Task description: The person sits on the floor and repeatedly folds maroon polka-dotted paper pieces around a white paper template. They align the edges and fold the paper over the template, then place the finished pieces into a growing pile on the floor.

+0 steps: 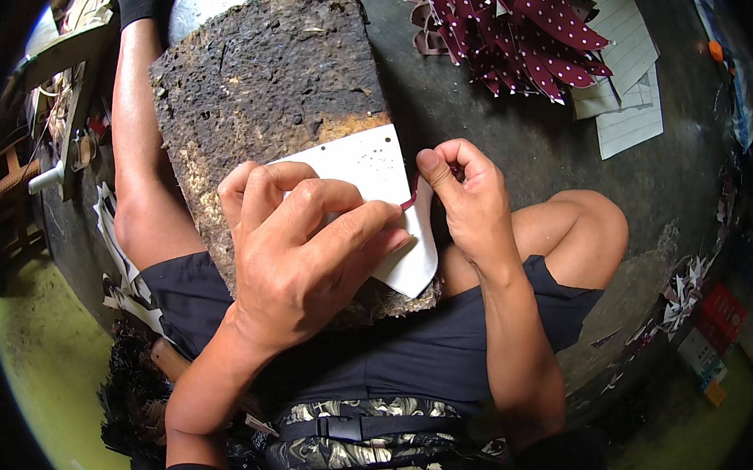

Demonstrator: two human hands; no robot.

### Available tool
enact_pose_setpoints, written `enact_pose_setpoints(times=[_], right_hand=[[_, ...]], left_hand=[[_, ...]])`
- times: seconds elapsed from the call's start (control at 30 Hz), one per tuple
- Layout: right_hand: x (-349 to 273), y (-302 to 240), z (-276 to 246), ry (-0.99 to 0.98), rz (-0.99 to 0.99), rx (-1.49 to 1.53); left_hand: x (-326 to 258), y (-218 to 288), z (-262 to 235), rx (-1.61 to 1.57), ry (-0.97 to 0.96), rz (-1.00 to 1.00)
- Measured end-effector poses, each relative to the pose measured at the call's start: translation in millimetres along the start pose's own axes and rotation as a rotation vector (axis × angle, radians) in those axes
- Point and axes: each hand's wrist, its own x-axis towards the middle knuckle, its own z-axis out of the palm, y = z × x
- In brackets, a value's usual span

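A white flat piece (366, 160) with small dark holes or dots lies on a rough, dark slab (266, 61) across my lap. My left hand (292, 255) bends over the piece, with thumb and forefinger closed at its right edge on the end of a narrow maroon strip (411, 198). Just right of that edge, my right hand (473, 198) pinches the strip's other part between thumb and curled forefinger. The strip runs short and taut-looking between the two hands. My fingers hide some of the strip and the middle of the white piece.
Maroon polka-dot cloth pieces (530, 36) are heaped at the far right, beside lined paper sheets (626, 104). Wooden furniture (62, 117) stands at the left. Scraps (687, 287) and a red packet (720, 313) lie at the right.
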Motion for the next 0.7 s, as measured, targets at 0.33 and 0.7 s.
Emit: enact_pose_setpoints(times=[0.33, 0.7], right_hand=[[5.2, 0.1, 0.0, 0.047, -0.1, -0.099], [-10.4, -28.8, -9.3, 0.194, 0.253, 0.851]], left_hand=[[6.2, -5.5, -7.9, -0.026, -0.058, 0.026], [0.7, 3.9, 3.4, -0.016, 0.026, 0.022]])
